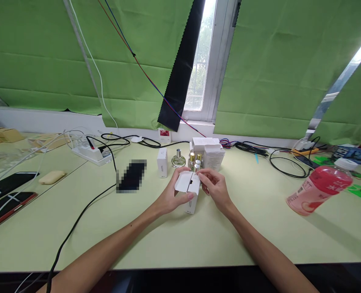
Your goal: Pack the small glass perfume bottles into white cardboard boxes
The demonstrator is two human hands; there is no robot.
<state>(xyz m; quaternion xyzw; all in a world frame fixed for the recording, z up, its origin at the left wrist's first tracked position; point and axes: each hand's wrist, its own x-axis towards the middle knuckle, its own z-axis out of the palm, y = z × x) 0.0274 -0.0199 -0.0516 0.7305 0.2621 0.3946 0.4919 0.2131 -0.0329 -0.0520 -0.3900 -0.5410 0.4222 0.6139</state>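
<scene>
A small white box stands on the table with its top flaps raised. My left hand is wrapped round its left side, thumb across the front. At the top right edge, my right hand pinches a flap of the same box. What lies inside the box cannot be made out. Just behind my hands are several small bottles with gold and silver caps, partly hidden. A round glass perfume bottle and another white box stand to their left.
Larger white cartons stand behind the bottles. To the right is a pink drink bottle. Phones, a power strip and a black cable lie on the left. More cables line the back edge.
</scene>
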